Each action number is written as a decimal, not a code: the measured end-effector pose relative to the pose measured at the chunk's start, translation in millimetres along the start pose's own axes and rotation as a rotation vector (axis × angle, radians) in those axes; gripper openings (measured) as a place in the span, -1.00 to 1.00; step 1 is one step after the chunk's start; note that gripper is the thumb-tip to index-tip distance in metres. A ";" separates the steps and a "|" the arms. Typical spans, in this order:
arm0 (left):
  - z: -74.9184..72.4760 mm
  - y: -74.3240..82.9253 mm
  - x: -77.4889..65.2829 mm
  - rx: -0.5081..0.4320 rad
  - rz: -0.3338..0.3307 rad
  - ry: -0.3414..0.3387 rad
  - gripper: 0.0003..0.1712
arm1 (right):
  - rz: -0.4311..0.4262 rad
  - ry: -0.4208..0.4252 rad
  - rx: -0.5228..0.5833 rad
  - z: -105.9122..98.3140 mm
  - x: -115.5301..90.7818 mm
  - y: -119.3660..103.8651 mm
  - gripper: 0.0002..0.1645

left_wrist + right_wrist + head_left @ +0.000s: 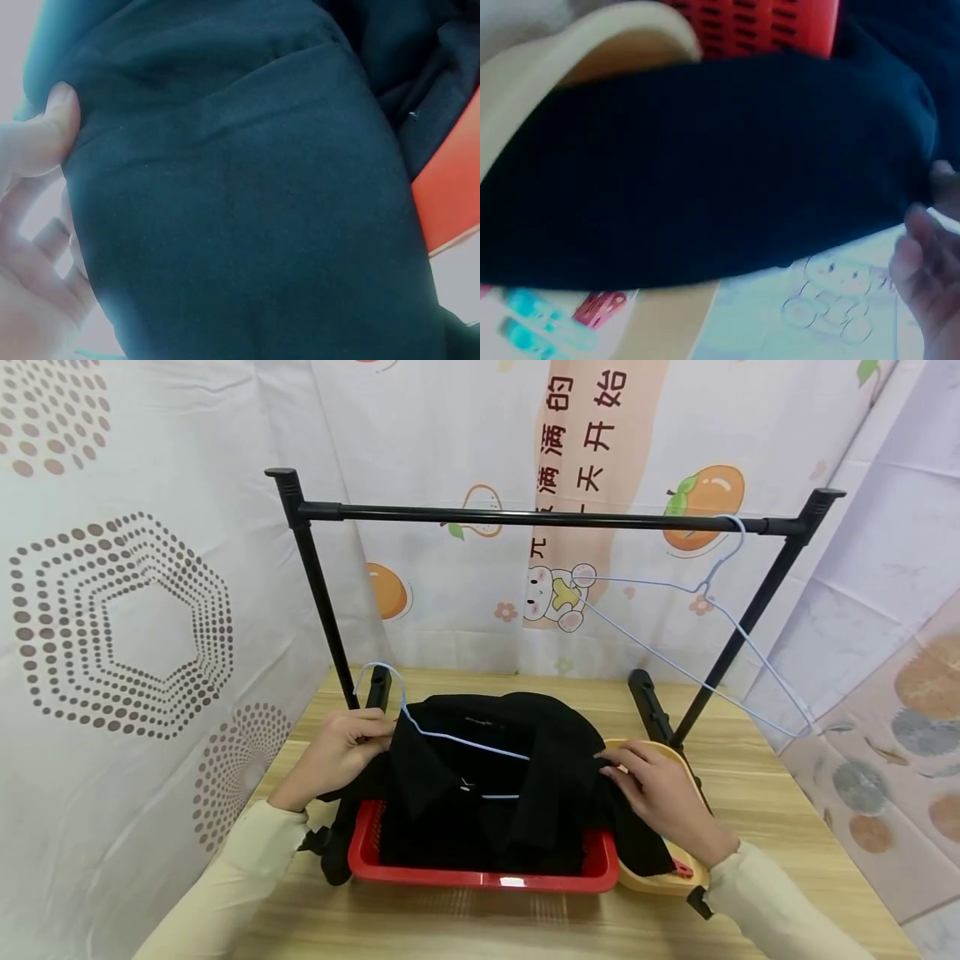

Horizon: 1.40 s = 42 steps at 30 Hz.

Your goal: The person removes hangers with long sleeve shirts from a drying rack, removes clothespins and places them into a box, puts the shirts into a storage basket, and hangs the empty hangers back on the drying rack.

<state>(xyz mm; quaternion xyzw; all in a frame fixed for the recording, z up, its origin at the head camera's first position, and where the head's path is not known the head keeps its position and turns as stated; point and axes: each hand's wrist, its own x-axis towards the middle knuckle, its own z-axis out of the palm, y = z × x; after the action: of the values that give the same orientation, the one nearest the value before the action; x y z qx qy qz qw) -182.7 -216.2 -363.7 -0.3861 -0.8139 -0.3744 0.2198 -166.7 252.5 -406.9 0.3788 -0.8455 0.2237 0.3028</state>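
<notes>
A black collared shirt (480, 835) lies spread over a red basket (487, 879), its front open. Within its shoulders sits a light blue hanger (472, 744), the hook standing up at the left beside the collar. My left hand (337, 758) pinches the shirt near its left shoulder; in the left wrist view the thumb lies against the black cloth (247, 187). At the opposite shoulder, my right hand (663, 793) pinches the fabric between thumb and fingers. One black sleeve (705, 172) hangs over the yellow basin in the right wrist view.
A black rack's bar (480, 516) crosses above the basket, with a second blue hanger (652, 650) hooked at its right end. The yellow basin (660, 883) stands right of the basket and holds small clips (600, 309). Patterned curtains (450, 435) enclose the table.
</notes>
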 end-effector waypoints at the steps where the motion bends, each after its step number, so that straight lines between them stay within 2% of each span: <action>1: 0.6 0.2 0.2 0.009 -0.001 0.003 -0.55 | 0.000 0.003 -0.003 0.2 2.3 -4.1 -0.82; 7: 2.9 0.4 1.9 0.029 -0.008 0.011 -0.50 | -0.028 0.028 0.053 4.0 15.6 -29.3 -0.58; 9: 3.3 0.2 2.5 0.025 -0.008 0.013 -0.51 | -0.033 0.018 0.068 6.2 18.7 -34.4 -0.61; 11: 3.4 0.3 2.6 0.008 -0.008 0.014 -0.53 | -0.023 0.017 0.092 8.0 20.4 -37.1 -0.72; 13: 2.9 0.8 2.7 -0.005 -0.013 0.009 -0.54 | 0.009 0.038 0.161 8.2 21.1 -37.9 -0.81; 14: 2.5 1.3 2.9 -0.015 -0.017 0.005 -0.55 | 0.036 0.049 0.208 7.6 21.1 -37.8 -0.79; 17: 0.7 2.4 1.9 -0.039 -0.034 0.000 -0.54 | 0.155 0.060 0.377 4.4 20.7 -36.9 -0.69; 21: -0.7 3.7 1.3 -0.059 -0.042 0.005 -0.54 | 0.389 0.008 0.560 1.6 22.3 -35.1 -0.84; 23: -0.5 4.3 2.7 -0.053 -0.039 0.006 -0.54 | 0.556 -0.033 0.725 2.1 23.6 -35.7 -0.90; 25: 0.0 4.8 4.2 -0.049 -0.052 0.015 -0.54 | 0.721 -0.069 0.934 3.5 24.1 -37.5 -0.86; 28: 0.3 5.1 5.2 -0.050 -0.086 0.039 -0.52 | 0.909 -0.109 1.208 7.3 23.4 -42.2 -0.83; 31: 0.2 4.8 3.8 -0.053 -0.119 0.062 -0.52 | 0.980 -0.128 1.338 11.9 23.4 -45.7 -0.80; 35: 1.1 5.6 2.9 -0.054 -0.123 0.072 -0.55 | 1.054 -0.099 1.409 15.8 26.7 -47.6 -0.80; 39: 2.5 7.7 5.0 -0.064 -0.090 0.077 -0.56 | 1.114 -0.079 1.445 16.8 31.0 -48.3 -0.78; 42: 2.9 9.1 6.5 -0.064 -0.053 0.073 -0.55 | 1.103 -0.091 1.490 17.6 34.2 -48.4 -0.73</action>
<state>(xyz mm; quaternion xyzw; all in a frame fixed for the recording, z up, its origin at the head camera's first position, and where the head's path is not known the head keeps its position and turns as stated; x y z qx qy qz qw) -179.7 -207.1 -357.3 -0.3571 -0.8030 -0.4197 0.2271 -153.3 194.9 -389.1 0.0281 -0.5551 0.8065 -0.2015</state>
